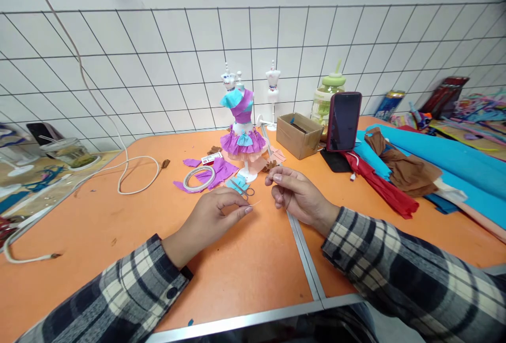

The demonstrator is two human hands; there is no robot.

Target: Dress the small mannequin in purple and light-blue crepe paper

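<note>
My left hand (pixel 217 216) is closed in a pinch on a thin whitish strip (pixel 255 204) that sticks out past the fingertips. My right hand (pixel 296 193) is held a little apart from it, thumb and forefinger pressed together; what they hold, if anything, is too small to make out. Just beyond the hands, small scissors (pixel 250 192) lie on a turquoise paper scrap (pixel 236 184). Behind them a miniature dress form wears a purple and turquoise crepe-paper dress (pixel 242 116). A roll of narrow tape (pixel 185 178) lies on purple paper scraps (pixel 223 172), left of the form.
A small cardboard box (pixel 299 136), a phone (pixel 344 121) propped upright and a green-lidded jar (pixel 330 87) stand at the back right. Rolled crepe paper (pixel 446 158) covers the right side. A white cable (pixel 127 174) trails over the orange table (pixel 158 216) at left. Bare white dress forms (pixel 272 87) stand behind.
</note>
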